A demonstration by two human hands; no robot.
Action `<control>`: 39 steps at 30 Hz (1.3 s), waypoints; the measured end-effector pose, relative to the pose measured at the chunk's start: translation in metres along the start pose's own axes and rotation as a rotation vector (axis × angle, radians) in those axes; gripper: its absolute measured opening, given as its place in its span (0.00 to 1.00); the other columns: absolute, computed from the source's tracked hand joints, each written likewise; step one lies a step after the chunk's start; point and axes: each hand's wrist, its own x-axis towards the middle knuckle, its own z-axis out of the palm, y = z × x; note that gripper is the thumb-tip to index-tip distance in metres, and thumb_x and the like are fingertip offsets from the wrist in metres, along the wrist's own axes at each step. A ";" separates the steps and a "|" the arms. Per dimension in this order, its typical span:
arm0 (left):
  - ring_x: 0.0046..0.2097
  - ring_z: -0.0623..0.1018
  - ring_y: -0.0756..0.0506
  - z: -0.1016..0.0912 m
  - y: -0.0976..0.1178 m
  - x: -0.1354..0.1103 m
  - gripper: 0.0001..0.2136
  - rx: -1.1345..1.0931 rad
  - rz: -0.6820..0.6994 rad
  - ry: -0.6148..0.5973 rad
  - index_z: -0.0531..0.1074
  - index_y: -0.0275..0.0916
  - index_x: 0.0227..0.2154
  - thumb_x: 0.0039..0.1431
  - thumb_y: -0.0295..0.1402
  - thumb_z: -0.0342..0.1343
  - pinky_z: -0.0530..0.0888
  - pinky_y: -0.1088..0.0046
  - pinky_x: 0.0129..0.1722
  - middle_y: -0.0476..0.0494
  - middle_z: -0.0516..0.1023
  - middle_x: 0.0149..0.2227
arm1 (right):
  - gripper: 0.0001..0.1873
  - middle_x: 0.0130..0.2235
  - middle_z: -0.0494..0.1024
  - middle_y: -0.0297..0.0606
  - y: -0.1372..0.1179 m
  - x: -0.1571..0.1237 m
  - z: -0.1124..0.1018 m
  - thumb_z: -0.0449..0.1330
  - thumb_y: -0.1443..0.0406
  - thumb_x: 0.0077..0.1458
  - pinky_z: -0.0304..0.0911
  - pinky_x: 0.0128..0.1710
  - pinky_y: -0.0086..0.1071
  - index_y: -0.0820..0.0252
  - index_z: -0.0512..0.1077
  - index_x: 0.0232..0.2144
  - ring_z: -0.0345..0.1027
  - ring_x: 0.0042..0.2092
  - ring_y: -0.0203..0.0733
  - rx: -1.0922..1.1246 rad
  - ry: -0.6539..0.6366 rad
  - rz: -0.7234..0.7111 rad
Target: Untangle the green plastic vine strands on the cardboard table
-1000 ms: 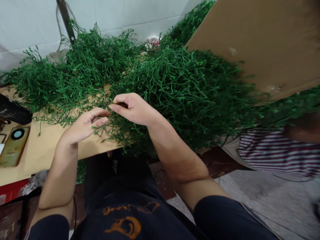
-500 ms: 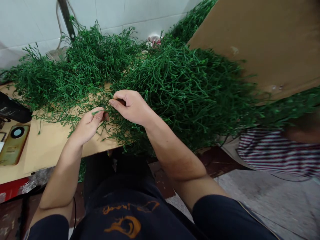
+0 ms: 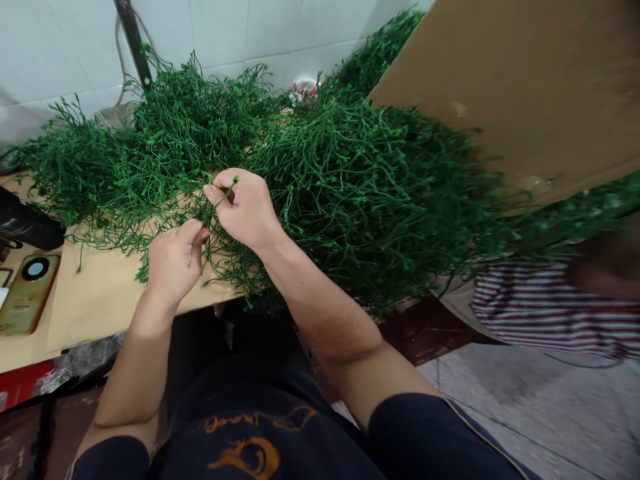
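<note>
My right hand [image 3: 245,203] is closed in a pinch on a thin green stem [image 3: 229,195], whose small budded tip stands up over the fingers. Just below and to the left, my left hand [image 3: 176,257] is closed, thumb against curled fingers. Whatever it may grip is hidden. Both hands hover at the front of the table, over loose green stems [image 3: 173,210]. A large heap of the same stems [image 3: 345,180] lies right beside my right hand, and another heap [image 3: 190,120] sits behind them.
Brown cardboard [image 3: 100,287] covers the tabletop. A big cardboard sheet [image 3: 515,87] leans over the right heap. To the left are a phone [image 3: 27,297] and a black bottle-like object [image 3: 27,220]. A person in a striped shirt [image 3: 540,307] is at the right, near a tiled wall [image 3: 290,27].
The stem tip that showed at my left thumb is gone from there, and a stem now shows in my right hand. My right hand has shifted left; my left hand has turned, its fingers curled.
</note>
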 end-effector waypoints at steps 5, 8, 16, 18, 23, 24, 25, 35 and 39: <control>0.22 0.63 0.50 0.000 0.001 -0.011 0.18 -0.057 -0.058 0.080 0.63 0.40 0.22 0.64 0.42 0.40 0.58 0.73 0.25 0.50 0.63 0.19 | 0.16 0.25 0.55 0.33 0.007 0.015 0.012 0.51 0.63 0.60 0.50 0.34 0.31 0.59 0.54 0.21 0.52 0.32 0.34 -0.024 0.065 -0.057; 0.24 0.67 0.50 0.001 0.015 -0.027 0.15 -0.197 0.078 0.026 0.66 0.41 0.22 0.62 0.40 0.44 0.63 0.73 0.26 0.49 0.68 0.20 | 0.20 0.25 0.52 0.33 0.035 0.039 -0.004 0.43 0.54 0.64 0.50 0.33 0.31 0.59 0.55 0.23 0.52 0.32 0.34 -0.040 0.185 -0.121; 0.31 0.74 0.47 0.012 -0.007 -0.011 0.15 -0.164 -0.210 -0.049 0.73 0.38 0.33 0.63 0.39 0.44 0.71 0.70 0.34 0.44 0.76 0.27 | 0.21 0.25 0.50 0.32 0.018 0.038 -0.028 0.44 0.52 0.63 0.49 0.33 0.30 0.59 0.53 0.23 0.49 0.30 0.31 -0.069 0.103 -0.187; 0.43 0.76 0.41 0.018 -0.021 -0.004 0.16 -0.089 -0.205 -0.082 0.74 0.35 0.42 0.60 0.38 0.48 0.72 0.62 0.46 0.37 0.78 0.39 | 0.19 0.25 0.51 0.32 0.005 0.026 -0.025 0.48 0.58 0.63 0.49 0.33 0.30 0.59 0.53 0.22 0.49 0.30 0.31 -0.062 0.029 -0.172; 0.59 0.69 0.39 0.018 -0.038 -0.006 0.22 -0.240 -0.209 0.038 0.69 0.37 0.53 0.54 0.33 0.52 0.64 0.56 0.60 0.35 0.70 0.57 | 0.17 0.24 0.54 0.32 0.003 0.010 -0.020 0.53 0.67 0.58 0.51 0.35 0.31 0.59 0.52 0.20 0.50 0.31 0.33 -0.010 -0.044 -0.144; 0.58 0.70 0.40 0.016 -0.036 -0.006 0.22 -0.335 -0.224 0.061 0.69 0.39 0.53 0.55 0.34 0.51 0.65 0.57 0.60 0.37 0.70 0.57 | 0.17 0.24 0.54 0.32 0.004 0.009 -0.019 0.53 0.67 0.58 0.51 0.36 0.31 0.59 0.52 0.21 0.51 0.31 0.33 0.002 -0.056 -0.141; 0.57 0.72 0.42 0.013 -0.032 -0.006 0.21 -0.432 -0.243 0.073 0.69 0.40 0.53 0.57 0.36 0.50 0.67 0.58 0.58 0.38 0.71 0.56 | 0.16 0.24 0.55 0.32 0.004 0.008 -0.017 0.53 0.67 0.58 0.51 0.36 0.31 0.59 0.53 0.21 0.51 0.31 0.33 0.013 -0.067 -0.138; 0.25 0.70 0.49 -0.018 -0.010 -0.018 0.22 -0.581 -0.305 -0.101 0.75 0.37 0.27 0.57 0.52 0.51 0.71 0.72 0.28 0.47 0.70 0.20 | 0.14 0.25 0.59 0.32 -0.008 -0.008 -0.009 0.53 0.61 0.59 0.50 0.34 0.30 0.62 0.62 0.23 0.52 0.31 0.32 0.246 -0.314 -0.187; 0.22 0.69 0.50 -0.070 -0.028 -0.055 0.18 -0.553 -0.289 -0.213 0.75 0.39 0.24 0.56 0.49 0.54 0.67 0.73 0.21 0.44 0.75 0.22 | 0.12 0.27 0.66 0.32 -0.013 -0.022 -0.013 0.55 0.60 0.58 0.51 0.32 0.27 0.64 0.69 0.32 0.55 0.30 0.30 0.425 -0.650 -0.320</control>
